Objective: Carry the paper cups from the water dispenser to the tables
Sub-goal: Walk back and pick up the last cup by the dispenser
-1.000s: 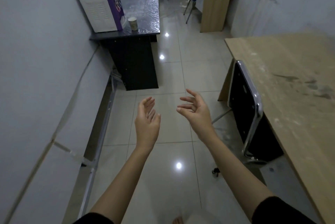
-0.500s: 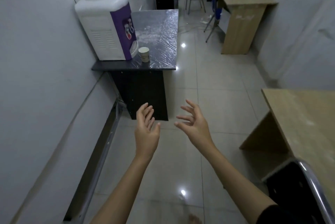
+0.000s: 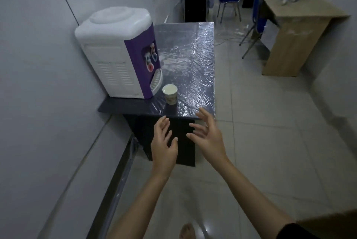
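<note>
We stand just short of the dark table [image 3: 193, 61], its top wrapped in shiny plastic film. One paper cup [image 3: 170, 94] sits upright near the front edge, just beside the drip tray of the water dispenser [image 3: 119, 53]. It looks filled with something pale, though we cannot tell how full.

Left hand [image 3: 163, 143] and right hand [image 3: 207, 137] both hang in front of the table edge, fingers spread wide, holding nothing, neither touching the cup.

Step in hand, as we judge it: reach and pick up.
- Take the cup around its middle with one hand; paper walls buckle if squeezed hard.
- Lift straight up first, clear of the tray, before drawing back.
- Film may be slick or cling; do not slide the cup.
- Keep it level on the walk to the wooden desk [image 3: 293, 26] beyond.
</note>
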